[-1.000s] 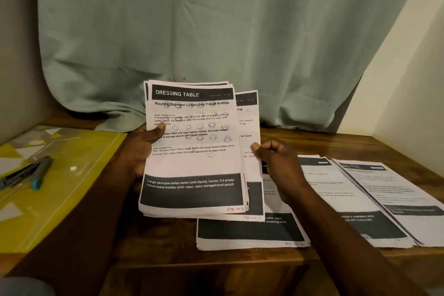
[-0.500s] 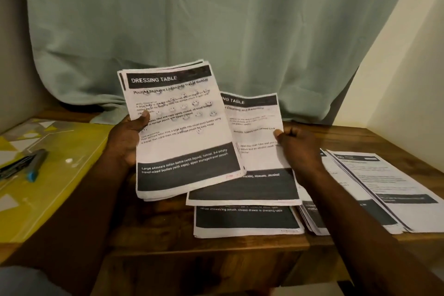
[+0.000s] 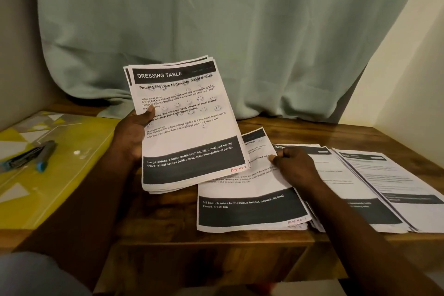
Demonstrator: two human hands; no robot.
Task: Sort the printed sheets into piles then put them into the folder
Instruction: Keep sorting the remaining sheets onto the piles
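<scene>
A pale green curtain point(image 3: 216, 19) hangs behind the wooden counter point(image 3: 168, 223), which carries everything else. On its left end the yellow folder point(image 3: 60, 175) lies flat, well apart from the paper. Printed sheets lie in overlapping piles across the right half: a far pile point(image 3: 396, 180) at the edge, a middle pile point(image 3: 348, 187) beside it, and a near pile point(image 3: 249, 209) towards the centre. A thicker stack point(image 3: 187, 127) is held tilted above the counter, headed "DRESSING TABLE". The left hand point(image 3: 132, 134) grips it at its left edge, thumb across the front and fingers hidden behind. The right hand point(image 3: 295, 166) pinches the right edge of the top sheet point(image 3: 240, 187) of the near pile, fingers curled, with the sheet lying on or just above that pile. Paper like this looks light and limp. A single sheet probably sags and slides easily over the others, so it is best taken at an edge or corner, while the stack stays stiffer if clamped firmly along one side. A blue-capped marker point(image 3: 45, 155) rests on the folder.
</scene>
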